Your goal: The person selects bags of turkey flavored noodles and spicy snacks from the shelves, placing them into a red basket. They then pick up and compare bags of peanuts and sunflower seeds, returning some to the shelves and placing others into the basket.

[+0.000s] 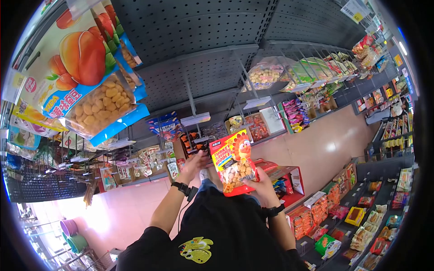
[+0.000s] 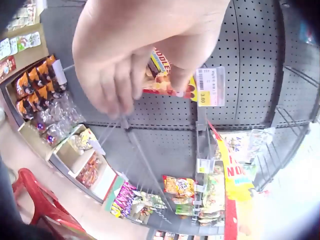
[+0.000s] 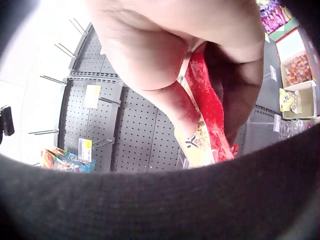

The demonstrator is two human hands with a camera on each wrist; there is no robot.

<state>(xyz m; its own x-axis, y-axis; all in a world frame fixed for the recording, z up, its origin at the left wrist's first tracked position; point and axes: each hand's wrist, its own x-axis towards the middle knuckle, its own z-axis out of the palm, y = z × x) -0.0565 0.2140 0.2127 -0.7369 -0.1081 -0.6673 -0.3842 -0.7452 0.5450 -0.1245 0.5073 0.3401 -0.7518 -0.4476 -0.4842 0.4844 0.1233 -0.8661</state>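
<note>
My right hand (image 1: 262,187) grips a red and yellow packet of turkey flavored noodles snack (image 1: 235,165) by its lower right side, thumb on the front. In the right wrist view the fingers curl behind the packet (image 3: 205,115), seen nearly edge-on. My left hand (image 1: 193,166) is raised just left of the packet, fingers loosely bent, with a gap between in the head view. The left wrist view shows part of a similar noodle snack packet (image 2: 160,75) between the left thumb and fingers, beside a 3.00 price tag (image 2: 211,87). The hand partly hides it.
A large bag of bean snacks (image 1: 99,99) hangs close at upper left. Pegboard shelving (image 1: 190,27) with hooks runs ahead, boxed snacks along its base. On the floor at right stands a red display box (image 1: 289,185), near lower shelves with packets (image 1: 355,216).
</note>
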